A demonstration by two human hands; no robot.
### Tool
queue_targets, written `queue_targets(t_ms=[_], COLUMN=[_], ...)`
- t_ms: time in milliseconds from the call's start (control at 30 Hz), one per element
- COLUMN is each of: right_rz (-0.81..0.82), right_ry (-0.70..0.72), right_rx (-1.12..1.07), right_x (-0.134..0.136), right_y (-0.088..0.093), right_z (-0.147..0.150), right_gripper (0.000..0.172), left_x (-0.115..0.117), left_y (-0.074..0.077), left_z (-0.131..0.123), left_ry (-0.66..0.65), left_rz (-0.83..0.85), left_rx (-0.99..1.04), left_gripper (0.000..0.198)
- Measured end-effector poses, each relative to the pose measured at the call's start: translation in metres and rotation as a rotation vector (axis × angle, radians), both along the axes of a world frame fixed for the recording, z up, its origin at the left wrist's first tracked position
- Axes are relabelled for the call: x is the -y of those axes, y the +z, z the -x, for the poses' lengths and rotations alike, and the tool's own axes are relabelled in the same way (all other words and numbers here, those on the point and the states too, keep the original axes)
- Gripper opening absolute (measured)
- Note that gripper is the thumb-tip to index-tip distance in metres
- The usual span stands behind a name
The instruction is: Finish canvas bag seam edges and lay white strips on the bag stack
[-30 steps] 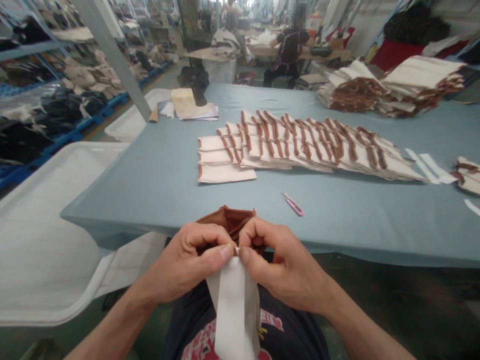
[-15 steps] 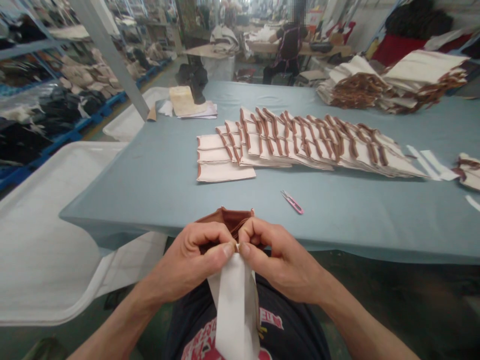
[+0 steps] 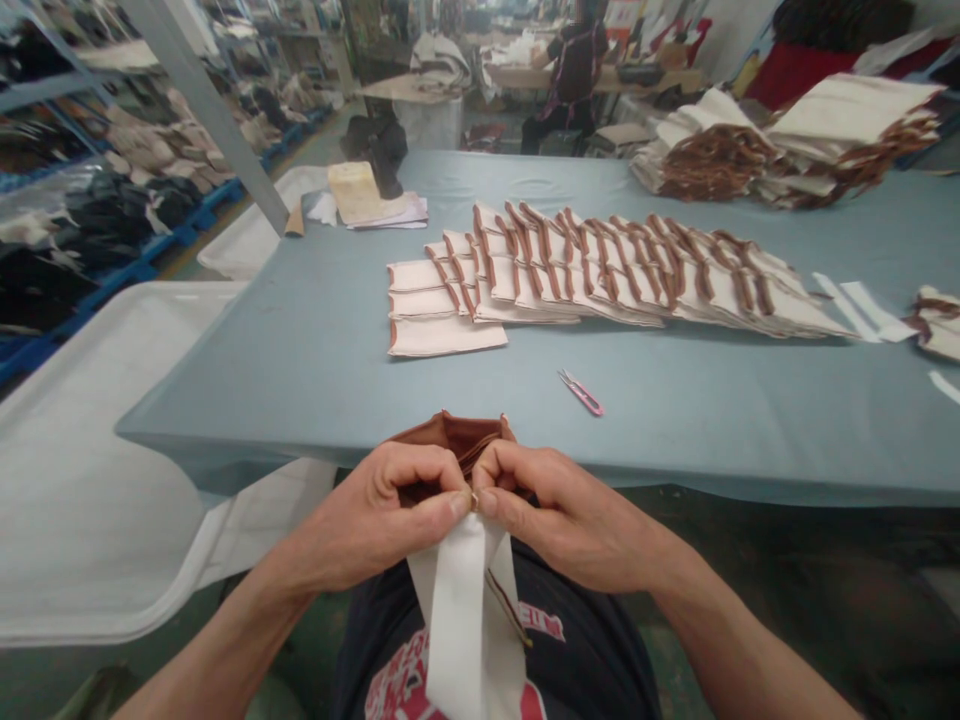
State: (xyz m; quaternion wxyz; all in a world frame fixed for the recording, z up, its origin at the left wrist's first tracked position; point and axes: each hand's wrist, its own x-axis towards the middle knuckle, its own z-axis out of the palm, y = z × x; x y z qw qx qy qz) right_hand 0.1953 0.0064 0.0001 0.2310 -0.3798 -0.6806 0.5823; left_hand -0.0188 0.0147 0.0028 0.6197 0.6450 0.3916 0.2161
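Note:
Both hands meet at the table's near edge over a fabric piece point(image 3: 459, 620), white on the outside with a brown lining that shows beyond my fingers. My left hand point(image 3: 409, 505) pinches its edge between thumb and forefinger. Right beside it, my right hand point(image 3: 544, 510) pinches the same edge, fingertips almost touching. The white part hangs down in front of my dark shirt, with a thin brown edging on its right side. Exactly what lies between the fingertips is too small to make out.
Pink-handled thread snips point(image 3: 580, 393) lie on the blue-covered table point(image 3: 300, 370). Behind them spreads an overlapping row of white pieces with brown edging point(image 3: 570, 265). Stacked fabric point(image 3: 712, 150) stands back right. A white bin point(image 3: 97, 450) is at left. Another person point(image 3: 570, 75) sits far back.
The hanging white fabric has shifted slightly, and more of its brown-edged right side shows. Both hands keep their pinch at nearly the same spot. The view has tilted a little.

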Motion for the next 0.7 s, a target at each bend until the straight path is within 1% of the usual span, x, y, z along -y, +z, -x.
queue_targets(t_ms=[200,333,500,700], right_rz=[0.005,0.019,0.108,0.160], right_ry=[-0.013,-0.003,-0.018,-0.022], right_rx=[0.023,0.024,0.065,0.076], right_x=[0.0013,0.0018,0.0039,0.0049], right_y=[-0.0006,-0.0009,-0.0025,-0.0043], right_z=[-0.0013,-0.0024,-0.0044,-0.0063], right_gripper=[0.018,0.019,0.016,0.021], left_x=[0.0010,0.0033,0.0045,0.0050], left_y=[0.0042,0.0063,0.0077,0.0068], left_z=[-0.0001,-0.0006,-0.0053,-0.0087], left_ry=[-0.018,-0.030,-0.032,-0.015], left_rz=[-0.024,-0.072,-0.163,-0.328], left_rx=[-0.072,-0.129,-0.232,-0.367], left_gripper=[0.024,0.022,0.018,0.020])
